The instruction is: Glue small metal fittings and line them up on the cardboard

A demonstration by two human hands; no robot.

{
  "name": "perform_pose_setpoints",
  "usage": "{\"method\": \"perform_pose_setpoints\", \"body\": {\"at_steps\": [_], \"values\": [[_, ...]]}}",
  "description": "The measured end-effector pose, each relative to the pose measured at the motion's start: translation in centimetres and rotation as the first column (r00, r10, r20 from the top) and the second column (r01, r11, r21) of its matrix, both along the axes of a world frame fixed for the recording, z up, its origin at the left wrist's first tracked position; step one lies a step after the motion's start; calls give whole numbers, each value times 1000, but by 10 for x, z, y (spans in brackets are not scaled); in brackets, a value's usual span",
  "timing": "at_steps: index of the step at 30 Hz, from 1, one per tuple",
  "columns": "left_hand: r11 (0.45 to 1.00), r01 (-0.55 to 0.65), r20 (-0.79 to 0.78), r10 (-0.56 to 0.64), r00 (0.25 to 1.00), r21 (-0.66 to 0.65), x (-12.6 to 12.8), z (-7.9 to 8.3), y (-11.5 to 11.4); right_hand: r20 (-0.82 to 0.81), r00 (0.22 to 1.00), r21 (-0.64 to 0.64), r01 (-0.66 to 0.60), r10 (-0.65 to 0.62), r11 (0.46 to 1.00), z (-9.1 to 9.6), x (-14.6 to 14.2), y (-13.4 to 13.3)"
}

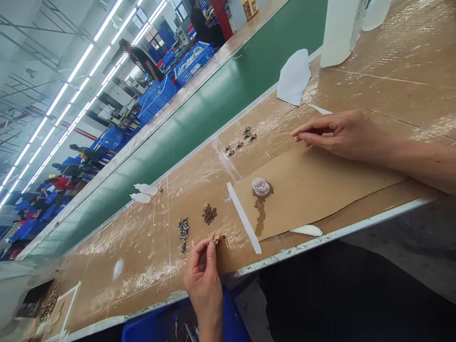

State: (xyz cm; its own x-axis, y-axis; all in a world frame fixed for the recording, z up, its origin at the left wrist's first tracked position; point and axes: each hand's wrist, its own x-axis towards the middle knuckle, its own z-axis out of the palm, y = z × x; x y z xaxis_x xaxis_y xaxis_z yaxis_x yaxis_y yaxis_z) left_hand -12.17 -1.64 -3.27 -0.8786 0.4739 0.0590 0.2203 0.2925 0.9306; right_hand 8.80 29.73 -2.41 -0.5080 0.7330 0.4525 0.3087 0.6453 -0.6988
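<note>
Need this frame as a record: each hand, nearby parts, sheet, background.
left hand: pinching a small metal part
right hand: at the cardboard sheet, fingertips close together; held item, if any, unclear
near left hand: brown pile of small pieces, blue-and-gold cluster
on sheet: clear round object, dark stain
background: green belt

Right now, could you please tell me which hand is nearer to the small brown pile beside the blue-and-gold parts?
Left: the left hand is close by, on the near side of the brown pile; the right hand is farther right, at the brown sheet's far edge.
</note>
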Motion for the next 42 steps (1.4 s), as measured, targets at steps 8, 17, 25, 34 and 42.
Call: {"method": "perform_pose_setpoints", "body": {"at_steps": [8,17,25,34,42], "values": [[998,63,-100,-65,993,-22,5,1,0,-14,1000,-22,16,-17,1000,-4,0,0],[992,112,-134,-118,984,-52,8,5,-2,10,1000,-30,14,-14,999,-4,-1,0],[999,33,-164,-35,986,-11,6,-1,-2,21,1000,-80,20,-18,997,-1,0,-2],[999,45,-114,-44,992,3,8,-2,0,32,999,-125,32,-28,992,2,-1,-2],[981,-48,-29,43,999,-187,2,9,1,24,1000,-110,1,2,994,5,-1,-4]]}}
